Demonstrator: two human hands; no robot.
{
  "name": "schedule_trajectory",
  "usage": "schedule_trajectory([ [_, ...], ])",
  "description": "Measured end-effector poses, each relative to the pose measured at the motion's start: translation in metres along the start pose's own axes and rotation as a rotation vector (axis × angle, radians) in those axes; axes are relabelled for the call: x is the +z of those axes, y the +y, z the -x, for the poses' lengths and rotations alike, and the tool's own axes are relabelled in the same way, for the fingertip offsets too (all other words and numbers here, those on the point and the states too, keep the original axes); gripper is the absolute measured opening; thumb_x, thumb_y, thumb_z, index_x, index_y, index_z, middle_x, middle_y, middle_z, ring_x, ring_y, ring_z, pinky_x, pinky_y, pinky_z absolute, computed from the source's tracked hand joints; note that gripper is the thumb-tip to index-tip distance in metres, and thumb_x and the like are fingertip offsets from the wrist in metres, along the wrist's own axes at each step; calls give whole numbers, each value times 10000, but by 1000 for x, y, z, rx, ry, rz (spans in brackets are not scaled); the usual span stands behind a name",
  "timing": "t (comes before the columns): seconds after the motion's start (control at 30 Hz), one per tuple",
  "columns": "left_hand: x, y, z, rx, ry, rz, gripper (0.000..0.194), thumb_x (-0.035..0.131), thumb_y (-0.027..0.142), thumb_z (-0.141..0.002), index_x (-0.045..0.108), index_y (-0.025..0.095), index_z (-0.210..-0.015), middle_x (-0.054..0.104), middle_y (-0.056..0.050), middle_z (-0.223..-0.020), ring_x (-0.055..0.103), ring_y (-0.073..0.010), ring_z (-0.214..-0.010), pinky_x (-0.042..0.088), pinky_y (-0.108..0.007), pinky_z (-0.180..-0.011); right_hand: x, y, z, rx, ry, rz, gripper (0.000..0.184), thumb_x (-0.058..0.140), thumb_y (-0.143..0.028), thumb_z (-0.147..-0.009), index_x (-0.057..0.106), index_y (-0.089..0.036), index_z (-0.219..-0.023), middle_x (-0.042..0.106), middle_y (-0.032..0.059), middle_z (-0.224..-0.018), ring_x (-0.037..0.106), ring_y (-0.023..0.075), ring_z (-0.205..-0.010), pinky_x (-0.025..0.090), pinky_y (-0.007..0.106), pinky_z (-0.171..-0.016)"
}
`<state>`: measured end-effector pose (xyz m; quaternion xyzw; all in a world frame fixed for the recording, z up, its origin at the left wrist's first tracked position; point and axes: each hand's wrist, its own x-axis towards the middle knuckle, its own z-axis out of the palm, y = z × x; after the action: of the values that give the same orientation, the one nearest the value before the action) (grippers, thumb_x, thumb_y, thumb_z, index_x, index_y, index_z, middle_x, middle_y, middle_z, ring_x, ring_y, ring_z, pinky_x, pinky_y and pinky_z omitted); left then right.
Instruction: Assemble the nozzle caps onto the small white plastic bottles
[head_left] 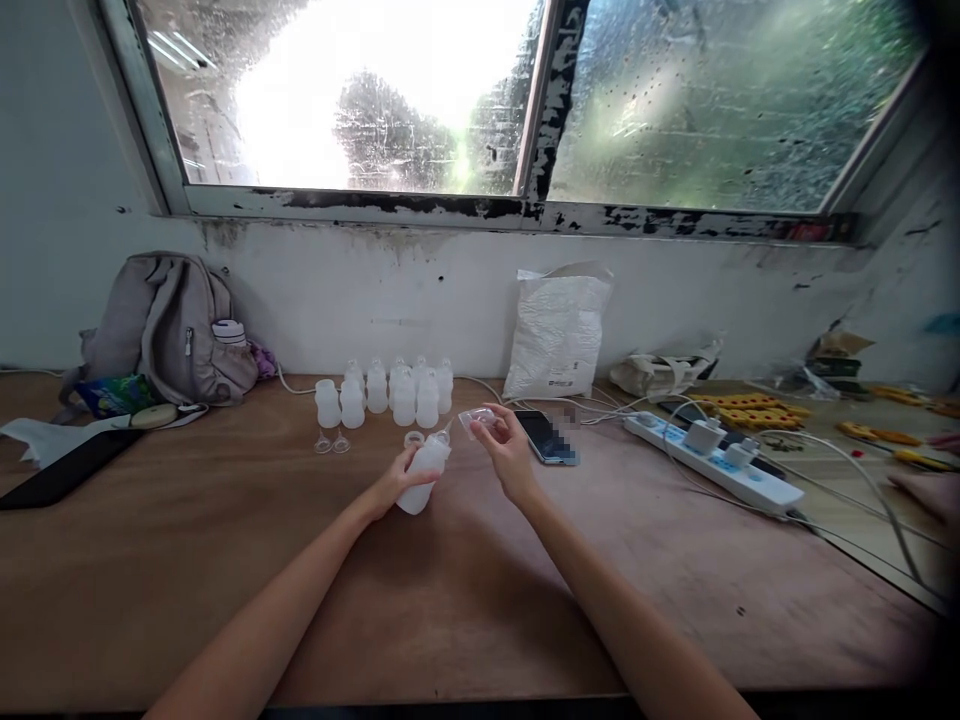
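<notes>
My left hand (396,482) is wrapped round a white baby bottle (417,498), which leans to the right just above the table, its clear nipple end pointing up. My right hand (511,448) pinches a clear plastic piece, perhaps a bottle cover (472,418), a little right of the bottle's top and apart from it. Close behind the held bottle lies a whitish ring (413,438). Two clear nipples (340,442) stand on the table to the left. Behind them are several white bottles (405,398) in a group, most with tops; one bottle (327,404) at the left has none.
A phone (547,438) lies right of my right hand. Behind it stands a white plastic bag (559,335) against the wall. A power strip (712,465) with cables is at the right, with yellow parts (754,412) beyond. A grey backpack (169,330) and black board (67,468) are left.
</notes>
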<state>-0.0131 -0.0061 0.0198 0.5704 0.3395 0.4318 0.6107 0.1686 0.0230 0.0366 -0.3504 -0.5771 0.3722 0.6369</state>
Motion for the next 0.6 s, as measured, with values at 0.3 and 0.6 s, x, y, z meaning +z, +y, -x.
schedule_trajectory([
  [0.3, 4, 8, 4, -3, -39, -106, 410, 673, 314, -600, 576, 141, -960, 586, -30, -757, 553, -148, -613, 421, -238, -553, 3, -13, 7, 80, -184, 5, 441, 618, -355, -675, 511, -231, -1084, 592, 27, -905, 556, 159, -839, 445, 301, -757],
  [0.6, 0, 3, 1, 5, -34, -101, 389, 650, 306, -629, 571, 137, -970, 580, -22, -723, 539, -135, -574, 412, -230, -517, 9, -13, 13, 110, -282, 21, 429, 618, -331, -671, 519, -230, -1076, 585, 14, -870, 558, 148, -802, 450, 287, -731],
])
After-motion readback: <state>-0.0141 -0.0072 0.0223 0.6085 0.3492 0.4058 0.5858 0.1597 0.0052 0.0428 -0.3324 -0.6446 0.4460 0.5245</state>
